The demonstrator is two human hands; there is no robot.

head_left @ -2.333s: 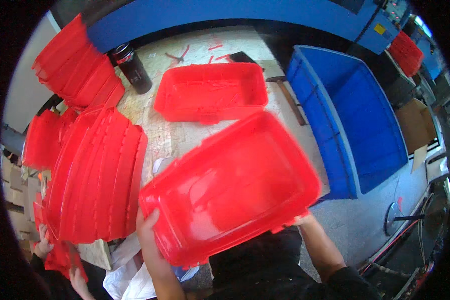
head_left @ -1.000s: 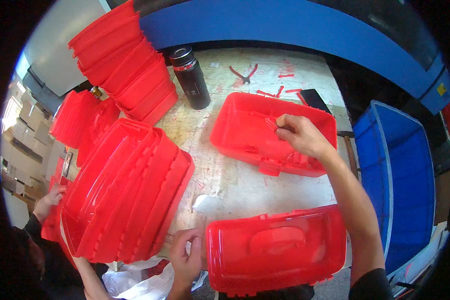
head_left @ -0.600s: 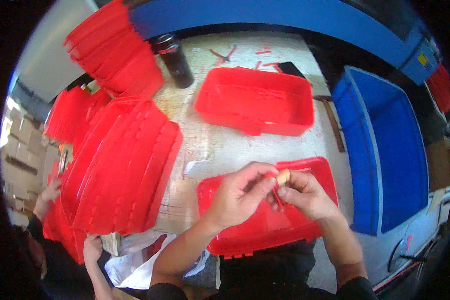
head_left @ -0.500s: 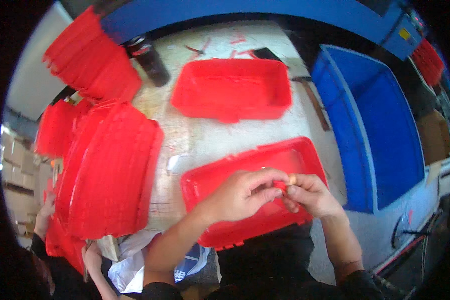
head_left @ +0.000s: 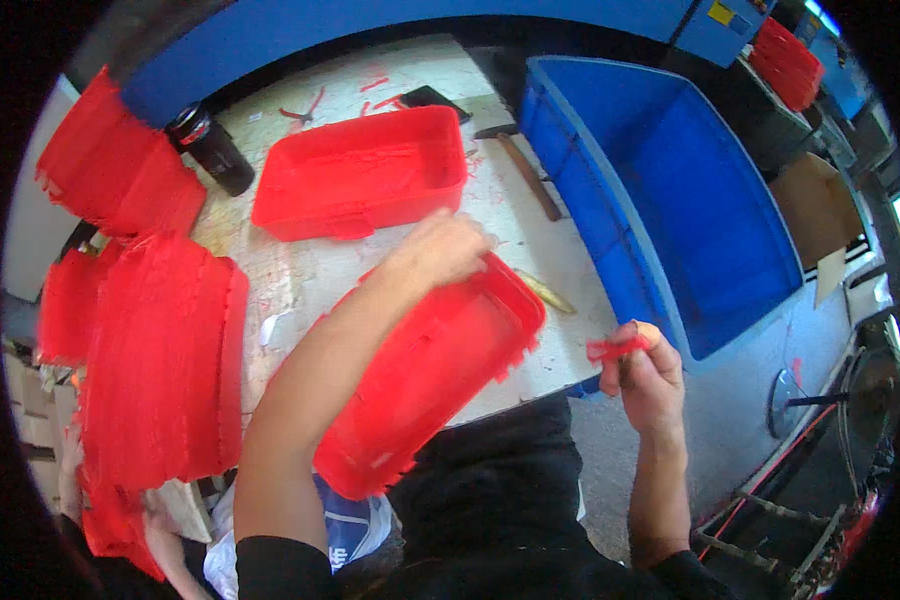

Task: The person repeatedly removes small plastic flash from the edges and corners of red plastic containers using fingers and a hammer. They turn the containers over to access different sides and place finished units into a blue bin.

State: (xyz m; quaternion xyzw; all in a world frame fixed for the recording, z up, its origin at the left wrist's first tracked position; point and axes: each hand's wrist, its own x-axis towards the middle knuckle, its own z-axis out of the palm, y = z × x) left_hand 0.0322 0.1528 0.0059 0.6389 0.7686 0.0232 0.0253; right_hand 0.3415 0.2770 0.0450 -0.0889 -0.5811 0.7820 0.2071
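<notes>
A red plastic tray [head_left: 425, 365] lies aslant at the near edge of the table, its near end reaching past the edge. My left hand [head_left: 442, 248] is at its far rim, back of the hand up; the fingers are blurred, so their grip does not show. My left forearm crosses over the tray. Off to the right of it, my right hand [head_left: 652, 378] is raised, pinching a small strip of red plastic [head_left: 618, 348] between thumb and fingers. A yellowish slim tool [head_left: 545, 290] rests on the table beside the tray's far corner.
Another red tray [head_left: 360, 175] sits farther back. Stacked red trays [head_left: 160, 360] crowd the left, with a co-worker's hand [head_left: 160, 535] below. A black tumbler [head_left: 210, 150], a wooden-handled hammer [head_left: 530, 175] and red scraps lie about. A large blue crate [head_left: 670, 300] stands right.
My hands have parted: the left went up to the tray's far rim, the right moved out rightward with the red piece. The tray is turned more aslant. The view has swung to the right.
</notes>
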